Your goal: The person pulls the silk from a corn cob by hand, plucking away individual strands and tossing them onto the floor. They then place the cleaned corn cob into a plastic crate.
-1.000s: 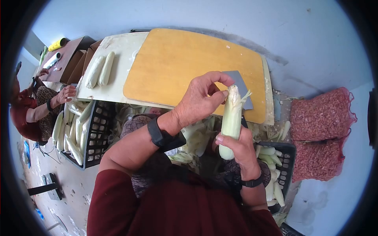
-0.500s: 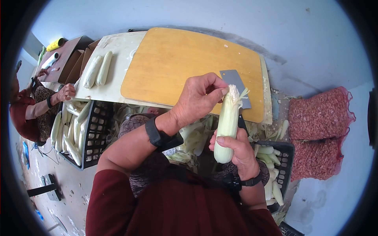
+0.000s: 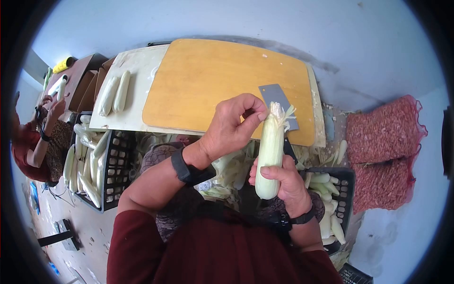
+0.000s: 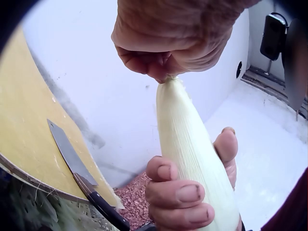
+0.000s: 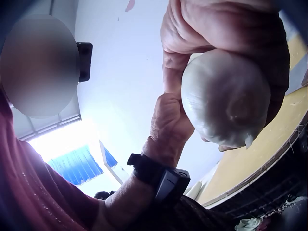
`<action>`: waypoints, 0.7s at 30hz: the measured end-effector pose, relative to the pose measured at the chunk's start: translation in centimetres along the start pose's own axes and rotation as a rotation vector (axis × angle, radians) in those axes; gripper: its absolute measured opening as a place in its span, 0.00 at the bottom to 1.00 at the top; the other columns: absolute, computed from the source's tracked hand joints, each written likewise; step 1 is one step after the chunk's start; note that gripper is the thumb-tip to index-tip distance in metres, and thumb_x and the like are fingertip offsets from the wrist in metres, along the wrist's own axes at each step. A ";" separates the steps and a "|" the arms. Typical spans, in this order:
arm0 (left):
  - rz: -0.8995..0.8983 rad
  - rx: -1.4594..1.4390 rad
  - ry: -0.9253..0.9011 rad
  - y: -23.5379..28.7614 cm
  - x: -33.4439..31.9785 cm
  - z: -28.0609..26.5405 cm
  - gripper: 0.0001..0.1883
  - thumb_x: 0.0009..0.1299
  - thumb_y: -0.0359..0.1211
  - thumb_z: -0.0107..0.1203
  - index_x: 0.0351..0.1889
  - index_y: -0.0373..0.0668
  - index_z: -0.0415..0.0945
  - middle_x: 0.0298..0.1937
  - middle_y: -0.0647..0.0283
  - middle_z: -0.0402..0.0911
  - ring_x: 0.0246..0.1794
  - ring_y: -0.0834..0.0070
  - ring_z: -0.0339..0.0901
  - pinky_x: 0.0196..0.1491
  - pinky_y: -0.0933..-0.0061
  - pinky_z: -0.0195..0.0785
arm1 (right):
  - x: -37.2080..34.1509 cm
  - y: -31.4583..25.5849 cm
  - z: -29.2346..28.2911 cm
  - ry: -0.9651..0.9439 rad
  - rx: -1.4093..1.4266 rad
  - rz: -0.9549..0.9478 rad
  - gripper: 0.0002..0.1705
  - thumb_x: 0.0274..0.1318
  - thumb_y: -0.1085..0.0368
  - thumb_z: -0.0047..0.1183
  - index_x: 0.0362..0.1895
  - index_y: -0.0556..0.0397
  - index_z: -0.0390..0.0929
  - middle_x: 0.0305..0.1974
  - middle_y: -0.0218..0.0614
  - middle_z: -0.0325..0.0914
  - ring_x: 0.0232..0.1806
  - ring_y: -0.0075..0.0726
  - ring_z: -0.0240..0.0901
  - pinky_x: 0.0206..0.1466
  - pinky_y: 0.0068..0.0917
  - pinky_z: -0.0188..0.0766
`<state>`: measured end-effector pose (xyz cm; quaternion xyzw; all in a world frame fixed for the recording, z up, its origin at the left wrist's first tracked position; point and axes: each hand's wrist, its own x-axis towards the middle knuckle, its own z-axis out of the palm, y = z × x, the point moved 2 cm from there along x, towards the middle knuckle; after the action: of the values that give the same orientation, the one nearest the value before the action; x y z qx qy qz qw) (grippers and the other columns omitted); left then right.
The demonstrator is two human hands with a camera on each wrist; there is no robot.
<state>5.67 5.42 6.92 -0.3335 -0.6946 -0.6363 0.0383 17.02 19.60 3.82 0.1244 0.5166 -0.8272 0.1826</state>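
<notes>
An ear of corn (image 3: 270,158) in pale green husk stands nearly upright in front of the body, cut stub and frayed husk strips at its upper end. Low on its sides, my right hand (image 3: 292,187) wraps fingers and thumb round it. My left hand (image 3: 234,124) pinches husk at the upper end between thumb and fingertips; in the left wrist view these fingers (image 4: 161,67) meet right at the tip. From below, the right wrist view shows the ear's rounded end (image 5: 224,98) inside the right hand. A cleaver (image 3: 273,92) lies behind the ear on the yellow board (image 3: 208,75).
Two pale ears (image 3: 116,93) lie on the white tabletop (image 3: 142,66) at left. Black crates (image 3: 118,175) of ears stand on both sides. Red mesh sacks (image 3: 383,132) are stacked at right by the wall. Another person (image 3: 38,142) works at far left.
The ear has shifted slightly left and down with my right hand. My left fingers, earlier spread over the tip, now pinch at its left side. The other person's hand has risen.
</notes>
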 end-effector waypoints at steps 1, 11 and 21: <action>0.015 0.025 -0.012 0.2 0.0 -0.1 0.02 0.64 0.24 0.53 0.32 0.36 0.71 0.26 0.65 0.73 0.26 0.80 0.68 0.32 0.78 0.64 | 0.0 0.0 -0.1 0.002 0.002 -0.002 0.22 0.40 0.64 0.60 0.40 0.65 0.72 0.31 0.46 0.77 0.31 0.41 0.78 0.37 0.35 0.78; 0.245 0.122 -0.126 0.4 -0.3 -0.3 0.03 0.62 0.23 0.52 0.31 0.37 0.69 0.26 0.60 0.72 0.25 0.66 0.72 0.30 0.71 0.65 | -0.1 0.0 0.0 -0.058 0.096 -0.022 0.18 0.44 0.66 0.61 0.39 0.63 0.74 0.30 0.41 0.78 0.30 0.35 0.77 0.36 0.29 0.75; 0.429 0.161 -0.234 1.2 -1.1 0.5 0.04 0.61 0.25 0.54 0.31 0.38 0.70 0.26 0.59 0.73 0.25 0.63 0.72 0.29 0.70 0.65 | -0.2 -0.3 -0.1 -0.062 0.115 -0.111 0.15 0.45 0.66 0.60 0.37 0.63 0.75 0.30 0.41 0.78 0.30 0.34 0.77 0.35 0.29 0.75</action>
<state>7.32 5.37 7.32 -0.5403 -0.6563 -0.5133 0.1183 17.09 19.86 4.13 0.0803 0.4684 -0.8678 0.1451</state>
